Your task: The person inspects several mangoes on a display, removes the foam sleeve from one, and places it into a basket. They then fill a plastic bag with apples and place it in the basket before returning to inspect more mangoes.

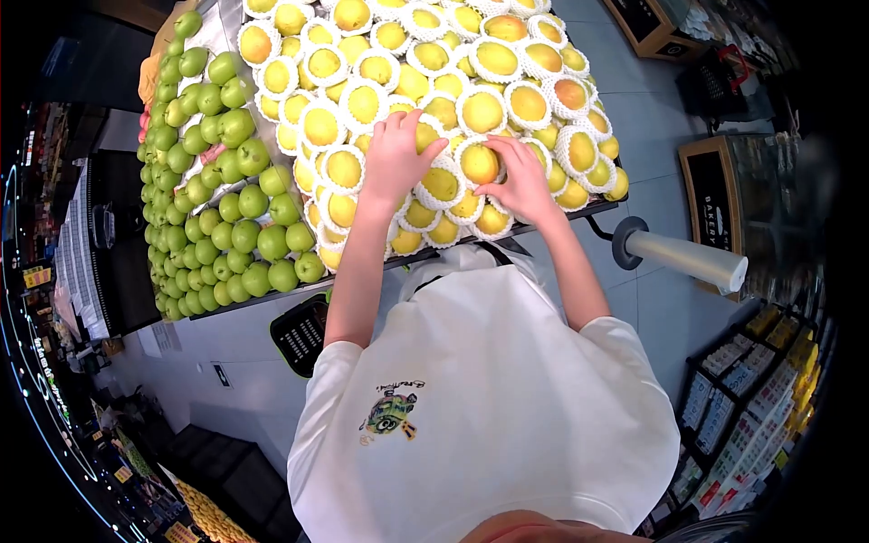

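Yellow, mango-like fruit in white foam nets lie heaped on the display stand. My left hand [396,161] rests on the heap, its fingers curled over a netted yellow fruit [426,136] and its thumb along the near side. Just to the right, my right hand [523,178] has thumb and fingers spanning the right side of another yellow fruit [478,164] with an orange blush. Both fruits sit among their neighbours in the heap. Fingertips of both hands are partly hidden by the fruit and nets.
Green apples [244,235] are piled left of the netted fruit. A roll of clear plastic bags [688,258] sticks out at the stand's right corner. On the floor below is a black basket [300,333]. A bakery sign [713,204] stands at the right.
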`<state>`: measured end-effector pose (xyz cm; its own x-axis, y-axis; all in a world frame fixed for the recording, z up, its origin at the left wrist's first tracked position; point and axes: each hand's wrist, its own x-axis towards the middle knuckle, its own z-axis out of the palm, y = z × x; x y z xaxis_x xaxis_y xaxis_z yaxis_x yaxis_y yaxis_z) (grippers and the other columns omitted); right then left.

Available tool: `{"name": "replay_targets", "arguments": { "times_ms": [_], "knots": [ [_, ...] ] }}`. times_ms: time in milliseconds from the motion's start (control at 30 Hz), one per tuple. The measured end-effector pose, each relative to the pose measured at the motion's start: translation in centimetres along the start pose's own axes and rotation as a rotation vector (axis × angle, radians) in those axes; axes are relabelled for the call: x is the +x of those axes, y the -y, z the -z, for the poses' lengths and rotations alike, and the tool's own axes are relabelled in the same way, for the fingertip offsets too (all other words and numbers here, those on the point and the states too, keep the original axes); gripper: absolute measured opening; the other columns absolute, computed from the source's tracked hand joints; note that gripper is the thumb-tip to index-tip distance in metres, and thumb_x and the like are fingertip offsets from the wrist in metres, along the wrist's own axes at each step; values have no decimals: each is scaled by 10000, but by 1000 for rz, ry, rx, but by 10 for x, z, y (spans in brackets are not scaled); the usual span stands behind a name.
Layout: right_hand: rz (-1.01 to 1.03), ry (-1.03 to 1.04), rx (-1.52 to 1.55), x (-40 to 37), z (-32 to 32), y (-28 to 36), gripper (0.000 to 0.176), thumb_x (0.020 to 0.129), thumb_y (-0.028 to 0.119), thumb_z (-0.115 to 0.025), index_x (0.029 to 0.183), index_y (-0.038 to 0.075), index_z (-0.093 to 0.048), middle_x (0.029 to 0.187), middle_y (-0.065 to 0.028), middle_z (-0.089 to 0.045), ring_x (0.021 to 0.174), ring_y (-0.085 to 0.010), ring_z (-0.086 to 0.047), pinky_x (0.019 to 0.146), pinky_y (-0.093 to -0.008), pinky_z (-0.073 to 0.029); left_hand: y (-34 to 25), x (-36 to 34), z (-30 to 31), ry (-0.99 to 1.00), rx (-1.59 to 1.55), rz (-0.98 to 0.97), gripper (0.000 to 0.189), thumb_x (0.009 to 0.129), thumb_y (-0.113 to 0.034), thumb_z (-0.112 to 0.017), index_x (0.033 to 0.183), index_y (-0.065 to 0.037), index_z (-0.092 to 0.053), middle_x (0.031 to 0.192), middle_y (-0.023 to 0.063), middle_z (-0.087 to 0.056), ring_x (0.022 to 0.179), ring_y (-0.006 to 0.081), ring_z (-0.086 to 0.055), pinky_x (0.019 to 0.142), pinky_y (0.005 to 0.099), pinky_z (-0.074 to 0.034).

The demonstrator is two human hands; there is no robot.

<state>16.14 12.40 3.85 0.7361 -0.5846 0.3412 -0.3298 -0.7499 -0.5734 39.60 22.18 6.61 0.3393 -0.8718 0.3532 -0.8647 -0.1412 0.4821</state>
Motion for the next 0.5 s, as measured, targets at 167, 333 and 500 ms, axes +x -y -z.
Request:
{"name": "replay_targets", "arguments": {
  "times_ms": [167, 333, 500],
  "knots": [
    [7, -22, -9, -5, -4, -1, 809, 655, 298, -941, 1345, 85, -575, 1355, -114, -616, 1239, -354, -583, 1056, -461, -448, -6, 2, -19, -3, 162, 37, 712, 729, -408, -917, 1302, -70, -664, 1194, 153, -661, 992, 378, -641, 888, 453, -566],
    [-1, -19, -30, -4, -3, 2, 812, 668, 308, -935, 1356, 90, -564, 1362, -114, -603, 1255, -358, -573, 1063, -465, -445, -24, 21, -9, 121, 178, 183, 570, 716, -229, -862, 1222, -45, -674, 1116, 158, -688, 937, 372, -660, 821, 459, -574],
    [-25, 6, -32, -4, 0, 7, 795, 680, 292, -930, 1358, 99, -562, 1378, -107, -583, 1264, -361, -564, 1065, -465, -443, 4, 50, 18, 170, -69, 190, 500, 749, -204, -791, 1189, -10, -656, 1078, 219, -715, 987, 400, -696, 859, 469, -571]
  ]
}}
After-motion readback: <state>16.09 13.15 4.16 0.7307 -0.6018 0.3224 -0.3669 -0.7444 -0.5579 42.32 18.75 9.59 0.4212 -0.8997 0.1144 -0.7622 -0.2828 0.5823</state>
